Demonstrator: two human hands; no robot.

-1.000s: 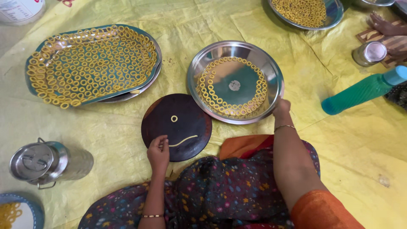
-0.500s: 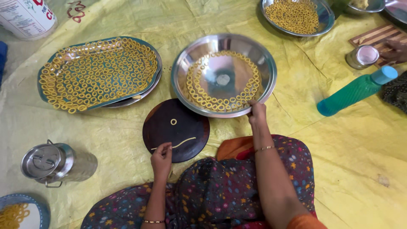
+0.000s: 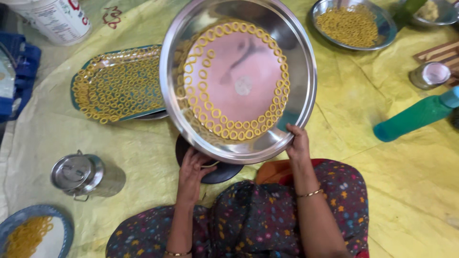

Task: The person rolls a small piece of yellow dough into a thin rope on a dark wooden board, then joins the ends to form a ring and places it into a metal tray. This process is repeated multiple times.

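My right hand (image 3: 299, 143) grips the near right rim of a large round steel plate (image 3: 306, 95), which is lifted off the yellow sheet and tilted toward me. Yellow dough rings (image 3: 229, 131) line the plate's base in curved rows. My left hand (image 3: 192, 168) is under the plate's near left edge, fingers spread against it, over a dark round board (image 3: 224, 173) that the plate mostly hides. A pale strip of dough peeks out beside my left fingers.
A teal tray (image 3: 76, 102) full of rings lies at the left. A lidded steel can (image 3: 76, 173) lies near left, a blue plate (image 3: 24, 217) with rings at bottom left. A green bottle (image 3: 413, 117), small steel cup (image 3: 430, 74), another ring-filled steel plate (image 3: 354, 21) and white bucket (image 3: 55, 19) surround.
The steel plate has been raised off the sheet and tipped toward me by my right hand. My left hand left the dark board and came up under the plate's edge.
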